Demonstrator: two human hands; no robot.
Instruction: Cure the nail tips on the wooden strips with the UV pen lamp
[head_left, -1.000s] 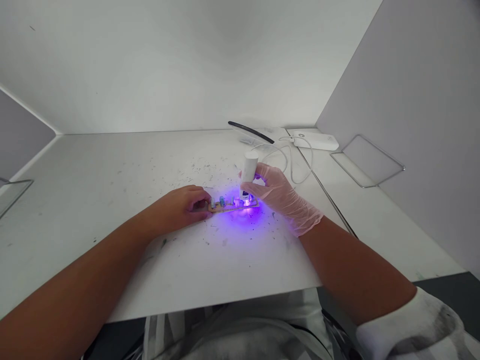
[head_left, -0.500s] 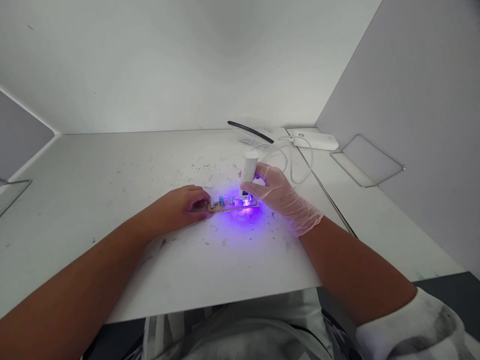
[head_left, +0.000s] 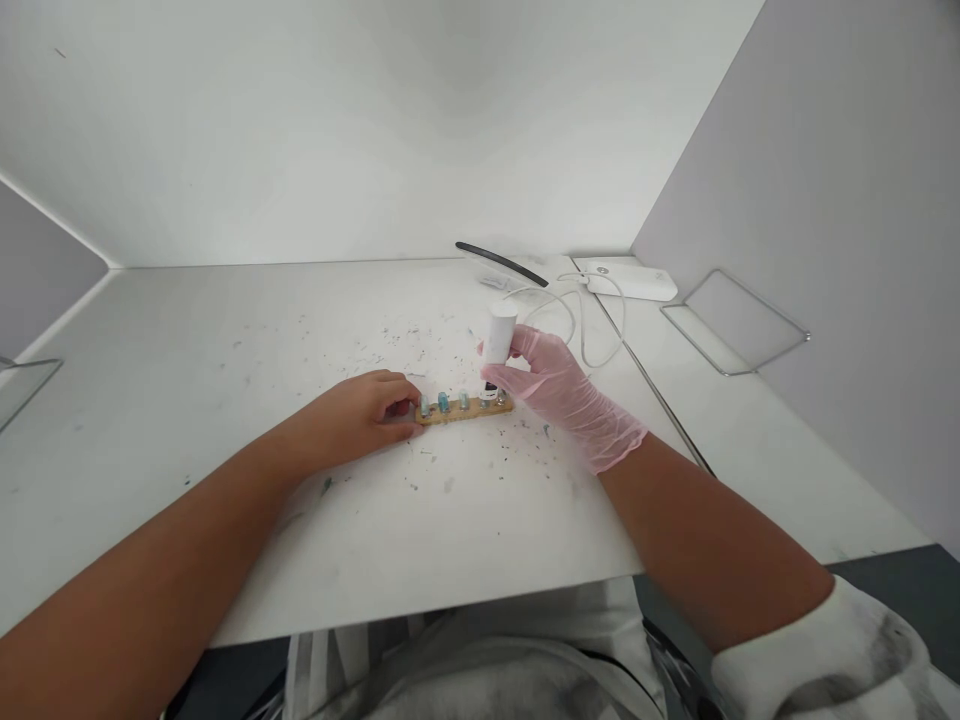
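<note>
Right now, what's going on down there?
The bare left hand holds the left end of a narrow tan strip carrying small clear and blue pieces. The right hand, in a translucent pink glove, holds a white cylindrical device over its right end. No glow shows beneath the device.

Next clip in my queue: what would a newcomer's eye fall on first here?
Probably the right hand in its pink glove, near the middle, gripping an upright white device over the right end of a tan strip. Small blue and pale pieces stand along that strip, its left end at the bare left hand's fingers. Behind, a dark curved bar stands out against the white.
</note>
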